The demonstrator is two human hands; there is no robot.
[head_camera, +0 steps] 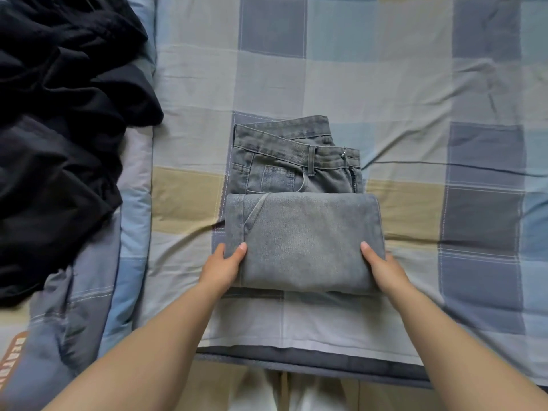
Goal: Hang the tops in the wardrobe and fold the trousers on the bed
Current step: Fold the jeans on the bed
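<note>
Jeans [299,232] folded, fingers [243,247] gripping both sides

The fingers of the left hand [223,268] and the right hand [382,266] go under the side edges of the folded jeans [302,241] — only the thumbs show on top. The black clothes [59,129] at the bed's left edge run out past the picture's top and left sides, so what garments they are cannot be told. Orange lettering [12,360] on the quilt [89,307] at the lower left is cut off — unreadable.
</note>
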